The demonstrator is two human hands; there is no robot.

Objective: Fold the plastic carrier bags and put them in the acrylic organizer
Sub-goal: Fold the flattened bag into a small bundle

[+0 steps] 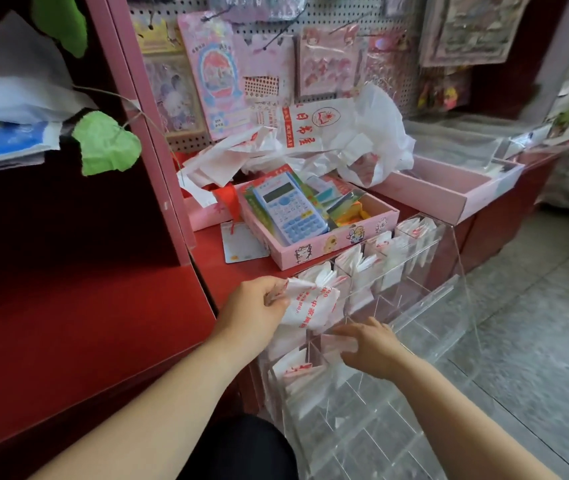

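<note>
A person's left hand pinches a folded white plastic carrier bag with red print, holding it against the left end of a clear acrylic organizer with divided compartments. The right hand, fingers stretched forward, touches folded bags in a lower compartment. Loose white bags lie heaped on the red counter, behind a pink cardboard tray.

White bags red print; clear organizer; pink tray; blue calculator; red counter.
</note>
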